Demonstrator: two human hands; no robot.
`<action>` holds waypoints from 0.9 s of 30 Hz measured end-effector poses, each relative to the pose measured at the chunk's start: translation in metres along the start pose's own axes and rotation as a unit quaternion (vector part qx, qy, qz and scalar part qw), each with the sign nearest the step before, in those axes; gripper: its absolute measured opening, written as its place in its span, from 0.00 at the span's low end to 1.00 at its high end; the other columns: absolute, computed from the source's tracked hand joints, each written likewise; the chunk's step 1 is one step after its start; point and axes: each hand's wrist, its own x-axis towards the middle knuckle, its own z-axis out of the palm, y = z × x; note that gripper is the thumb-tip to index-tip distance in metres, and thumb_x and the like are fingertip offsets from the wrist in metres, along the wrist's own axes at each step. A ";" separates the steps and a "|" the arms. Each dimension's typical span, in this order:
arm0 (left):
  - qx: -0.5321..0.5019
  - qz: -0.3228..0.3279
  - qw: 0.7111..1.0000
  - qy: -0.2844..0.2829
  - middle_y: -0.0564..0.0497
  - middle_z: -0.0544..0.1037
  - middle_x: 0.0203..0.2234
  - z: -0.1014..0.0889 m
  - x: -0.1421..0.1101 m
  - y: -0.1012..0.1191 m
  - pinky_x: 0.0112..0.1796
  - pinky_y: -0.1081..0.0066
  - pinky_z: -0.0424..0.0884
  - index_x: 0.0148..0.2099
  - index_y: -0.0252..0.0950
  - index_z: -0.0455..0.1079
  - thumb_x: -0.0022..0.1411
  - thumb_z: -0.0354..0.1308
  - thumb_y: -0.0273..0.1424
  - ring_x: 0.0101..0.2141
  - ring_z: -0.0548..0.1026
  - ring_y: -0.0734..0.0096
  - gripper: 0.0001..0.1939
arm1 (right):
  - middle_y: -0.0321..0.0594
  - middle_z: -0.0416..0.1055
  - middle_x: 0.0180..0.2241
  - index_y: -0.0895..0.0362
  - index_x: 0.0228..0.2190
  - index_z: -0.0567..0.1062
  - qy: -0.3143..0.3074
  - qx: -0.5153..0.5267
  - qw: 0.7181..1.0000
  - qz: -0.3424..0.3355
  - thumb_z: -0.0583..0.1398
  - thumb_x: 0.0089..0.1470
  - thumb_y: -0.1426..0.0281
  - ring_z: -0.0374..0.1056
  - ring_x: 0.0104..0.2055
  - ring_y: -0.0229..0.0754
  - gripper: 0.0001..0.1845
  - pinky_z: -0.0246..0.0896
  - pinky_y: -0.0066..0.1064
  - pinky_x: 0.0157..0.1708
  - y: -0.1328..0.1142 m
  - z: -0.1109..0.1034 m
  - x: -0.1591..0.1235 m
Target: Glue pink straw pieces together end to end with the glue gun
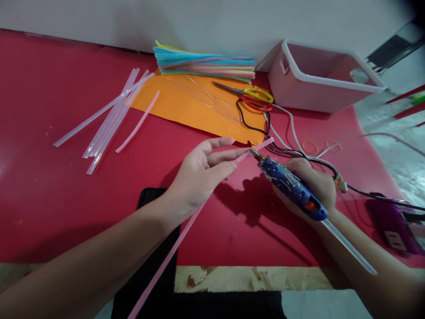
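Note:
My left hand (206,170) pinches a long pink pipe cleaner (181,239) between thumb and fingers. Its far end sticks out to the upper right, and the rest runs down past my wrist to the bottom edge. In my right hand (312,181) is a blue hot glue gun (288,184), with a clear glue stick (348,246) poking from its back. The gun's metal nozzle is at the pipe cleaner near its far end; whether they touch I cannot tell. A short pink pipe cleaner (137,122) lies apart on the red table.
Several glue sticks (113,115) lie at left. Behind are bundled coloured pipe cleaners (202,62), an orange sheet (186,104), scissors (255,97) and a pink bin (308,91). Cords (292,153) run right toward a purple power strip (395,226). A black flat object (151,195) lies under my left forearm.

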 end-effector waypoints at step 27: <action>-0.007 0.016 1.000 -0.021 0.47 0.86 0.46 -0.002 0.000 -0.002 0.35 0.74 0.69 0.43 0.37 0.70 0.58 0.65 0.20 0.34 0.79 0.77 0.13 | 0.29 0.68 0.21 0.50 0.30 0.75 0.033 -0.006 0.995 0.090 0.65 0.49 0.64 0.60 0.19 0.35 0.06 0.56 0.29 0.22 -0.006 -0.003 0.002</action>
